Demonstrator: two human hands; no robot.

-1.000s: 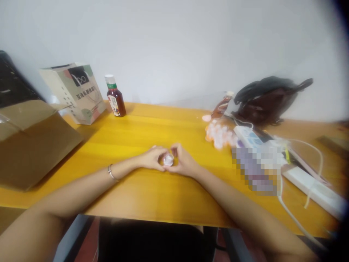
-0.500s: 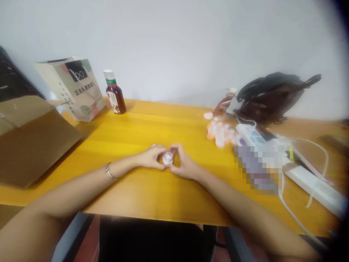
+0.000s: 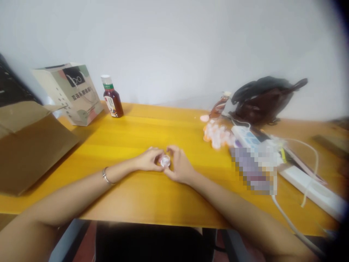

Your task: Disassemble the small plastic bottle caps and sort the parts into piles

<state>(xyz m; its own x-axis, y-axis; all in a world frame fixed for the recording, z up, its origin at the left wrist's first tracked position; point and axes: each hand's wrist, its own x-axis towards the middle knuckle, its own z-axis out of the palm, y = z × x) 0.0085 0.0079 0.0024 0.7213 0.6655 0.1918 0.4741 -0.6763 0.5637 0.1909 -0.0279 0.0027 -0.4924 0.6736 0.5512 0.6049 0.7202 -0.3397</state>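
Observation:
A small clear round container (image 3: 165, 161) is held low over the yellow wooden table, between my two hands. My left hand (image 3: 149, 159) is closed on its left side, thumb and fingers around it. My right hand (image 3: 178, 165) curves about the right side with thumb and forefinger spread apart. A narrow gap shows between these fingers and the container; whether a fingertip touches it is hard to tell. Blur hides the container's details.
An open cardboard box (image 3: 35, 145) stands at the left, with a paper bag (image 3: 79, 98) and red-brown bottle (image 3: 113, 102) behind. At the right are a pale blurred bundle (image 3: 218, 134), dark bag (image 3: 261, 102), another bottle (image 3: 219, 106), white power strip (image 3: 308, 185) and cables.
My right thumb and forefinger have spread slightly and shifted around the container. My left hand keeps its hold. The whole view has shifted a little.

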